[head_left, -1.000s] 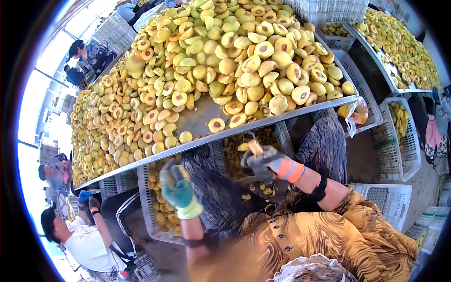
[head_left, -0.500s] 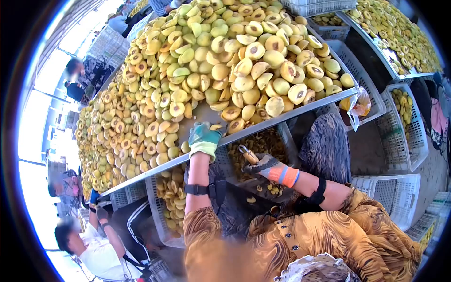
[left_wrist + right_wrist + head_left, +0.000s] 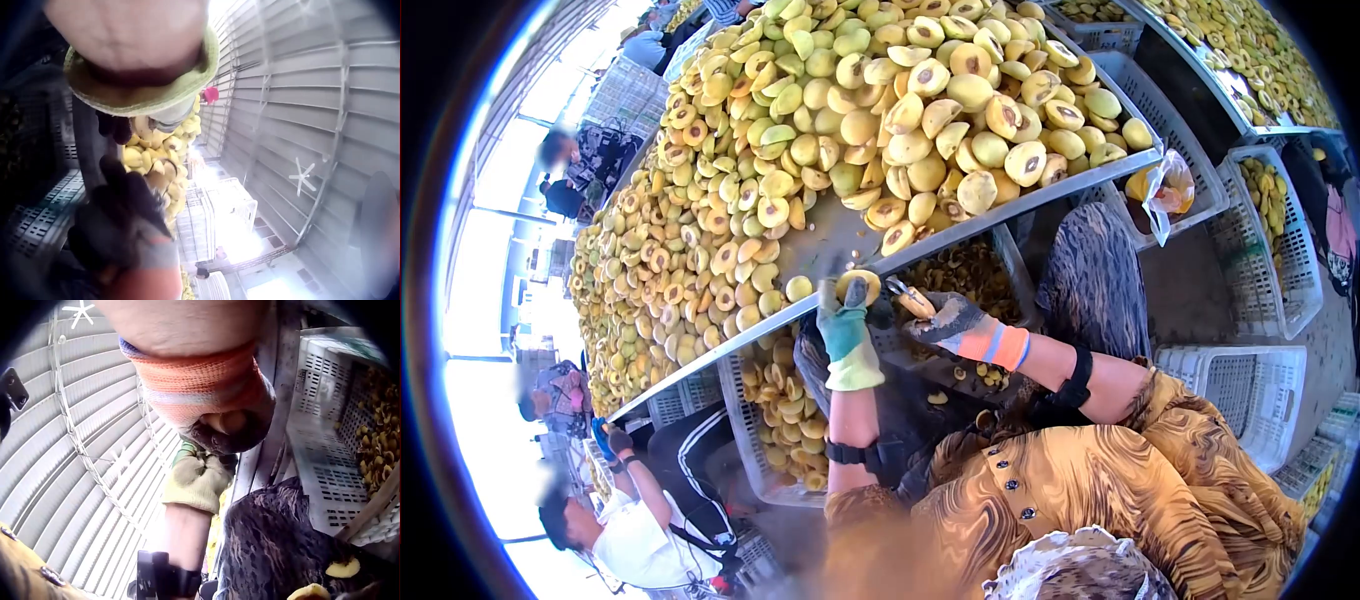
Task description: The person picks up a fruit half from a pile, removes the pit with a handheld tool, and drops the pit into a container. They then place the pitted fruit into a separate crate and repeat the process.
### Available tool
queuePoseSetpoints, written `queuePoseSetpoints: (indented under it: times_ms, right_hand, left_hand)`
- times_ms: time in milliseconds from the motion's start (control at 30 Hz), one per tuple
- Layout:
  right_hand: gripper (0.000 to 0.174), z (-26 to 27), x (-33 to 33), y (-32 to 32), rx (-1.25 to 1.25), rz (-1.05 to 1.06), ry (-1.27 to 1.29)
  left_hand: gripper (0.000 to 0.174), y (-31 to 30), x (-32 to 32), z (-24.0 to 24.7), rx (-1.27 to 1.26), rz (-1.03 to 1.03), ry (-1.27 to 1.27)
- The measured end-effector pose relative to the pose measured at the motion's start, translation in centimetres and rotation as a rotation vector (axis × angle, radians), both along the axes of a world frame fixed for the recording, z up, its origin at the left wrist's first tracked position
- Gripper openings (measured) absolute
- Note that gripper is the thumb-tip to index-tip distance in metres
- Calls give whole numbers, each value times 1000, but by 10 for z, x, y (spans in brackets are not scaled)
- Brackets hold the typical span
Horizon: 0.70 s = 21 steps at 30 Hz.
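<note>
At the table's metal edge, my left hand (image 3: pixel 848 338), in a green and pale-yellow glove, holds a yellow peach half (image 3: pixel 859 285) between fingers and thumb. Just to its right, my right hand (image 3: pixel 953 322) wears a dark glove with an orange cuff. It grips a wooden-handled pitting tool (image 3: pixel 914 300), whose metal loop points at the fruit, close beside it. The handle's butt (image 3: pixel 226 422) shows inside the right fist in the right wrist view. A big heap of halved peaches (image 3: pixel 730 200) covers the table beyond both hands.
Below the table edge stands a crate of dark scraps (image 3: pixel 965 275). Another crate (image 3: pixel 752 470) by my left knee holds peach pieces. White plastic crates (image 3: pixel 1240 395) stand to the right. A person in a white shirt (image 3: pixel 635 540) works at the left.
My left hand has reached up to the table, then drawn back to its edge with a peach half. My right hand has kept the pitting tool, its loop now close to the fruit.
</note>
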State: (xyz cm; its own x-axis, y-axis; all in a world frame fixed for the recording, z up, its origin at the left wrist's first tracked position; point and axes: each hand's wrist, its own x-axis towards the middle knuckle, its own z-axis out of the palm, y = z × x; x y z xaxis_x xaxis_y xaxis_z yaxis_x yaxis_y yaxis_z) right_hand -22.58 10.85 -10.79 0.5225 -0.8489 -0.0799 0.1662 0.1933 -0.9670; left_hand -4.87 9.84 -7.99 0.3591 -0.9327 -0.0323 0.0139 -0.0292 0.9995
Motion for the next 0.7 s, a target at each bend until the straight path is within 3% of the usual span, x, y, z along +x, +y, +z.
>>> queuePoseSetpoints:
  times_ms: [33, 67, 133, 267, 367, 500, 567, 633, 700]
  right_hand:
    - [38, -4, 2, 2, 139, 28, -208]
    - [38, -1, 0, 3, 98, 28, -61]
    - [38, 8, -4, 1, 9, 42, 230]
    - [37, 20, -7, 6, 17, 28, 211]
    - [32, 0, 2, 7, -25, -66, 95]
    - [31, 4, -2, 5, 7, -32, 243]
    - [32, 12, -4, 7, -19, 5, 286]
    - [36, -13, 3, 8, -134, 61, 336]
    - [40, -21, 2, 7, -243, 156, 418]
  left_hand:
    - [40, 7, -6, 0, 11, -35, 116]
    - [38, 13, -14, 6, 27, -66, 232]
    - [15, 22, -37, 23, -60, -27, 404]
    - [16, 25, -40, 24, -69, -47, 337]
    - [21, 23, -41, 10, -126, -18, 196]
    - [33, 25, -57, -3, -200, 171, -4]
    - [35, 29, -57, -4, -184, 107, -102]
    - [36, 32, -58, -7, -219, 83, -249]
    - [36, 29, -57, -6, -246, 54, -229]
